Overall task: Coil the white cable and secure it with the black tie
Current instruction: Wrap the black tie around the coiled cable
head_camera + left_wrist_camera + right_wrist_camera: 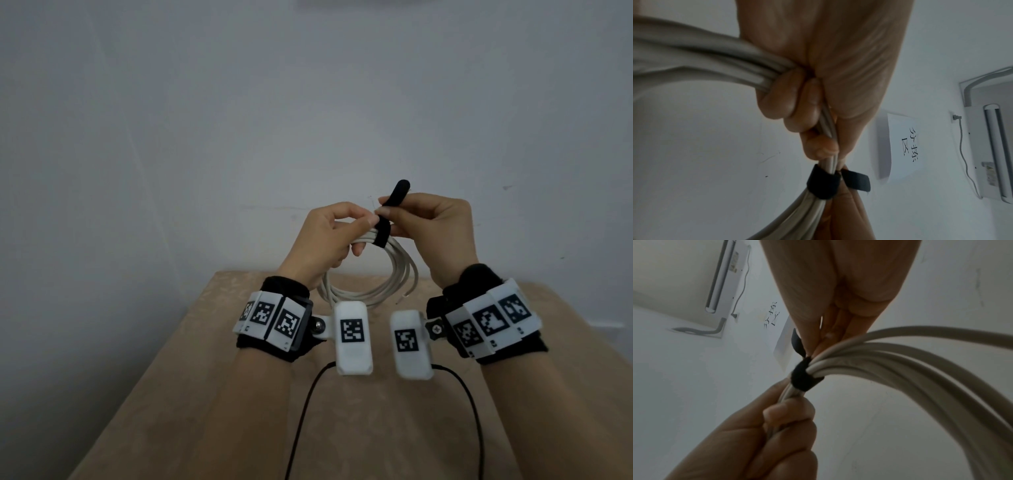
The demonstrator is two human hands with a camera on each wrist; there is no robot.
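Note:
The white cable [376, 277] hangs in a round coil of several loops above the table, held up in the air. My left hand [329, 236] grips the bunched strands at the coil's top; its curled fingers [785, 100] wrap the white cable [715, 61]. The black tie [484, 234] is looped around the bundle just right of that grip. My right hand [428, 222] pinches the tie's free end, which sticks up and away. In the wrist views the black tie [823, 184] [802, 378] sits snug round the white cable [900, 363], its tail leading into the right fingers [818, 344].
A table with a tan patterned cloth [342, 411] lies below the hands. Two thin black leads [308, 404] run from the wrist cameras toward me. A plain wall [308, 120] is behind. An air conditioner [990, 146] and a paper sign [904, 146] are on it.

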